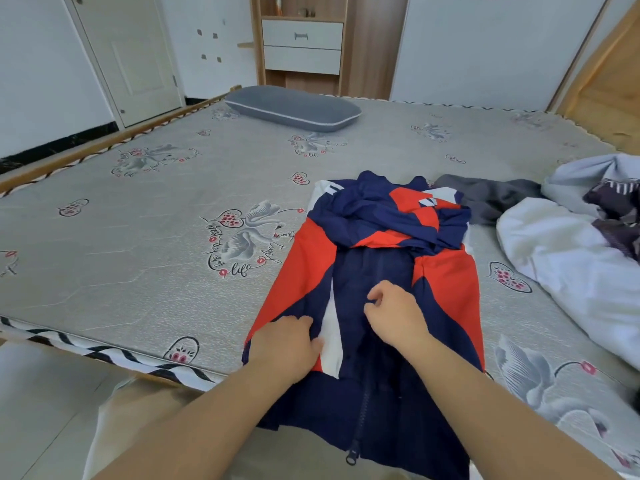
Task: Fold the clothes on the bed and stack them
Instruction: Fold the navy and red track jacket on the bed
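Observation:
A navy, red and white zip jacket point(446, 282) lies front-up on the bed point(138, 237), its hem hanging over the near edge and its sleeves bunched across the chest. My left hand point(287, 344) lies on the jacket's left front panel, fingers curled into the navy cloth beside a white strip. My right hand point(394, 310) rests on the navy middle near the zip, fingers loosely curled, holding nothing I can see. A crumpled grey garment point(491, 199) lies behind the jacket to the right.
A pile of white and pale blue bedding with a dark patterned cloth point(571, 244) fills the right side. A grey pillow point(294, 107) lies at the far end. A wooden drawer unit point(301, 46) and a door point(131, 57) stand beyond.

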